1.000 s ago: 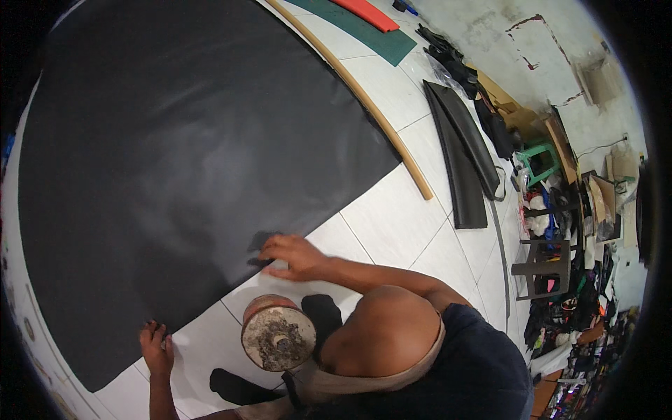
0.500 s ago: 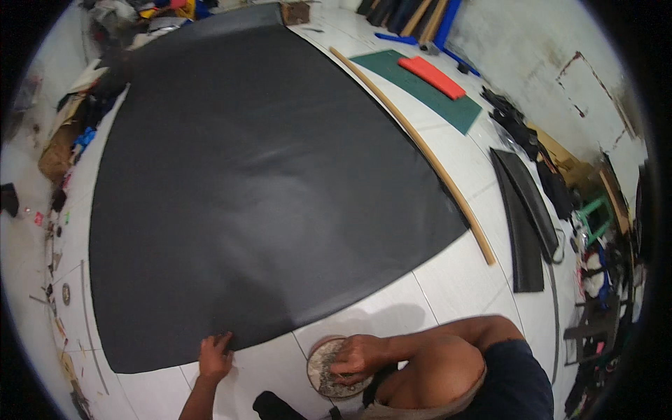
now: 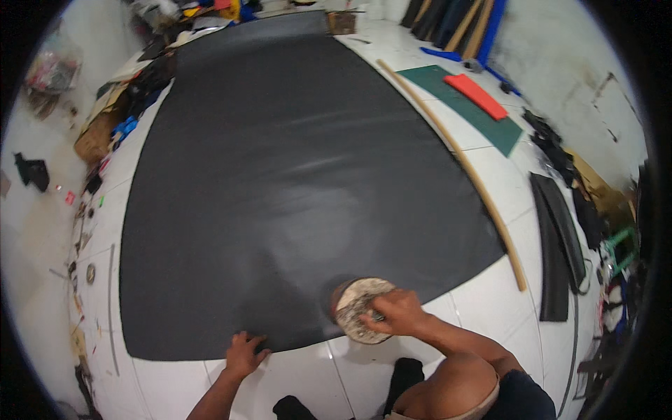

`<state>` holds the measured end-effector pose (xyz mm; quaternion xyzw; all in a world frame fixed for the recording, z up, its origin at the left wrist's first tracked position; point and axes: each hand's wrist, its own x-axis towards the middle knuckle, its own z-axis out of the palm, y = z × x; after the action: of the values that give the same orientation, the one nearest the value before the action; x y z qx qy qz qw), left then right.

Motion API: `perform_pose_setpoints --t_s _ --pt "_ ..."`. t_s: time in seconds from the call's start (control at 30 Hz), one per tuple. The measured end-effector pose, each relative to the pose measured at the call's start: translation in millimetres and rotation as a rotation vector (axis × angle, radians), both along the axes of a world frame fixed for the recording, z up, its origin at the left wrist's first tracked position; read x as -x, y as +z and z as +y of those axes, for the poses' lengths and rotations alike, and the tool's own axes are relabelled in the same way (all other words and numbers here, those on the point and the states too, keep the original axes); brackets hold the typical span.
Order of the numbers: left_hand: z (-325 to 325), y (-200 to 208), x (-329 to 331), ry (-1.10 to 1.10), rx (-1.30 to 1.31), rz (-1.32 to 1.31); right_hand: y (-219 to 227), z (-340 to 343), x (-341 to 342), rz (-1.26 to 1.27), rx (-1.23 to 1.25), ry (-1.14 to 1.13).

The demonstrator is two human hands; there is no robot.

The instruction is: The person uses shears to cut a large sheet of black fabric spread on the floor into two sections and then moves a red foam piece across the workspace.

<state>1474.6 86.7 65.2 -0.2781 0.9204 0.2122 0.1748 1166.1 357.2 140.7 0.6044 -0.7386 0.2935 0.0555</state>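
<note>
Head view: the black sheet [image 3: 301, 175] is seemingly steadied by the left hand [image 3: 244, 355] (fingers apart); the round block [image 3: 353, 299] is clamped centrally by the right hand [image 3: 397, 312], likely for balance.

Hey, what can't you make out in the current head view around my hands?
All in the head view:
Top centre of the round object: covered by your right hand.
Its underside: hidden by its own body, so contact with the black sheet is unclear.
Palm of your left hand: hidden by the back of the hand.
Left foot: cut off by the lower edge.
</note>
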Motion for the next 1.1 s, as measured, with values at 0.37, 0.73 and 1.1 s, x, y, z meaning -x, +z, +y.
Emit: perform_pose_setpoints --t_s 0.37,0.73,1.1 --pt "-7.4 1.5 23.3 0.03 0.003 -0.236 -15.6 -12.1 15.8 -0.138 -0.202 -0.142" --pt "-6.2 22.1 54.1 0.063 -0.123 -0.432 8.4 -21.1 28.8 -0.335 -0.434 -0.094" --pt "142.1 412.8 249.0 -0.11 -0.669 0.134 323.7 241.2 -116.2 -0.985 -1.075 -0.733"
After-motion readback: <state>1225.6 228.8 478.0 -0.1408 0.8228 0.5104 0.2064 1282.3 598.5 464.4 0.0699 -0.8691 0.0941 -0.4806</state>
